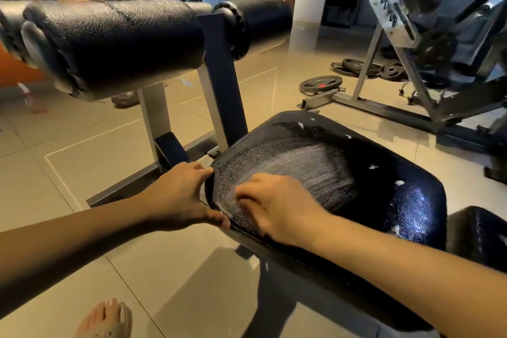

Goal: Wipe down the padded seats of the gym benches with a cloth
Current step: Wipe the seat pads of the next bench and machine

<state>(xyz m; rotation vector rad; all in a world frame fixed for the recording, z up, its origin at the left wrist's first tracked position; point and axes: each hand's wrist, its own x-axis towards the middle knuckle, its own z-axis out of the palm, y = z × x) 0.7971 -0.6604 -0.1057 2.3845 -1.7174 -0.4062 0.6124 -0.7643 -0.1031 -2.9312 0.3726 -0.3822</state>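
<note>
Nearest, at 7 o'clock, left hand (179,195) is being clamped round the edge of black padded vinyl bench seat (397,200). At 5 o'clock, grey textured cloth (301,164) is being pressed onto the seat by right hand (277,208), fingers curled into it. At 10 o'clock, black cylindrical foam roller pad (115,44) is being shown.
</note>
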